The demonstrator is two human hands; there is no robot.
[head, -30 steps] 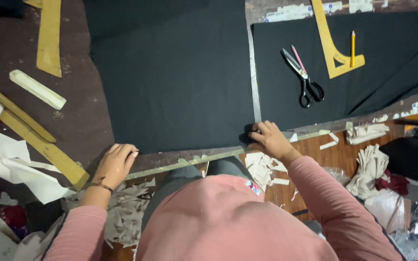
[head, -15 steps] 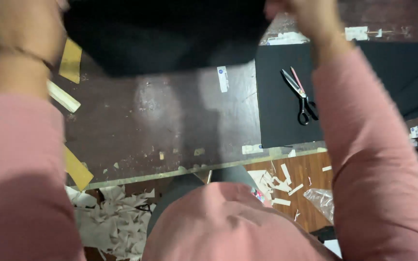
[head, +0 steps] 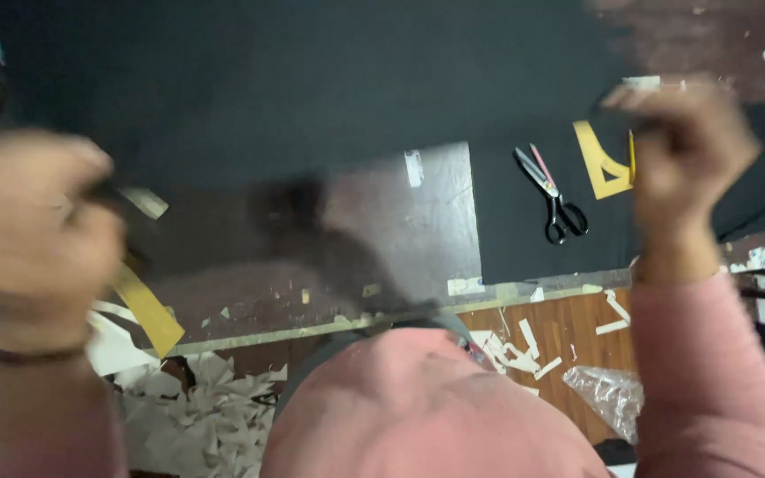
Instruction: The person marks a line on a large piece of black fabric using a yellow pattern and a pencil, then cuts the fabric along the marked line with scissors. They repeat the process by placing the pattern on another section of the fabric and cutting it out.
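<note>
I hold a large sheet of black fabric [head: 312,88] up over the worktable by its near corners. My left hand [head: 33,226], blurred, grips the left corner. The right corner is pinched in my right hand [head: 683,155]. The fabric hangs spread between them and hides the far part of the brown tabletop [head: 382,239]. Its shadow falls on the bare wood below.
Black-handled scissors [head: 555,199], a yellow set square [head: 599,159] and a pencil [head: 631,155] lie on a second black cloth [head: 524,248] at the right. Yellow rulers [head: 148,310] lie at the left. White scraps [head: 197,416] litter the floor near my legs.
The black fabric lay flat on the table with my hands at its near edge. Both hands then lifted it, and now hold it raised and spread wider.
</note>
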